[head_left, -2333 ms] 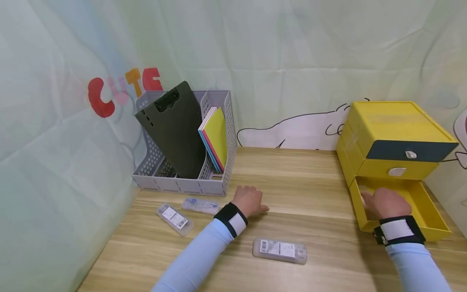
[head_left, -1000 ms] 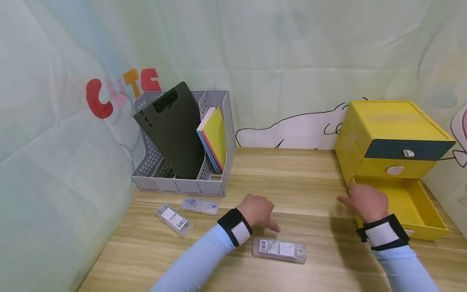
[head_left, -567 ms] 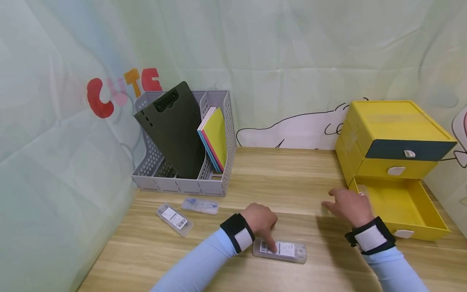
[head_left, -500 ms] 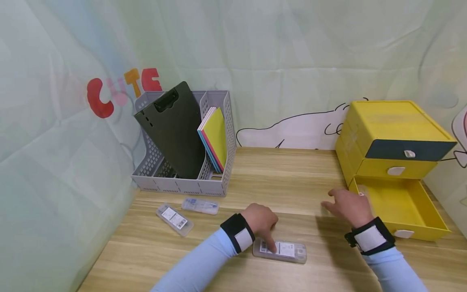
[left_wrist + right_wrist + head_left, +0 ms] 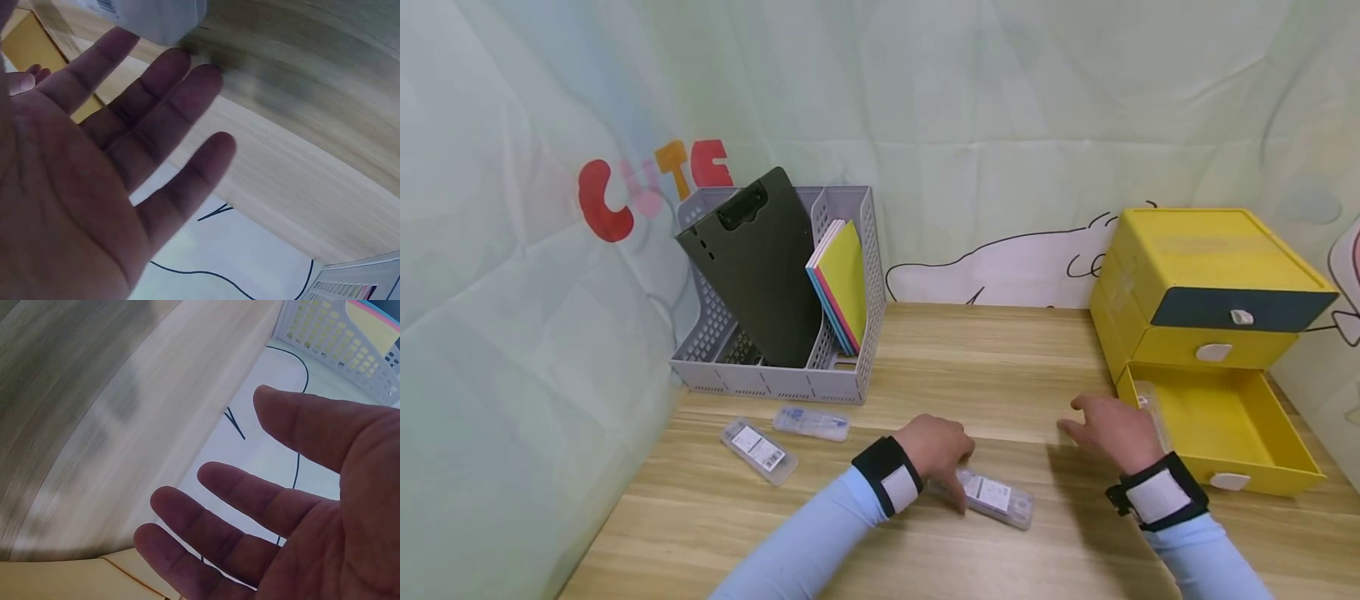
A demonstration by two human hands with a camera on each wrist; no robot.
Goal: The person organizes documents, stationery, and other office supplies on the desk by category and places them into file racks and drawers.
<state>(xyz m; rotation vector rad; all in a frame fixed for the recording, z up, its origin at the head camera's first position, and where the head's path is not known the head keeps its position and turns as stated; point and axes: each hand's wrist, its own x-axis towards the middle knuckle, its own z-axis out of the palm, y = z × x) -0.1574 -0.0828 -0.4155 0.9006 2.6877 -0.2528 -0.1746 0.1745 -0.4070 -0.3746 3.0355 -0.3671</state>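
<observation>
In the head view, my left hand (image 5: 931,447) is over a flat translucent plastic case (image 5: 996,497) with a white barcode label, its thumb at the near side and its fingers at the far side. The left wrist view shows the end of this case (image 5: 159,17) against the index fingertip, while the other fingers stretch out beside it. My right hand (image 5: 1118,431) hovers left of the yellow pulled-out drawer (image 5: 1232,425), fingers loosely bent around nothing. A clear case (image 5: 1150,407) lies along the drawer's left wall, partly hidden by that hand.
Two more translucent cases, one labelled (image 5: 758,450) and one with blue marks (image 5: 811,423), lie at the left. Behind them a grey organizer (image 5: 767,383) holds a black clipboard (image 5: 763,275) and colored notebooks (image 5: 844,287). The yellow drawer unit (image 5: 1225,250) stands at right.
My right hand has left the drawer and moved left. My left hand has come down to the labelled case and now pinches it; the case has turned, its left end swinging away from me.
</observation>
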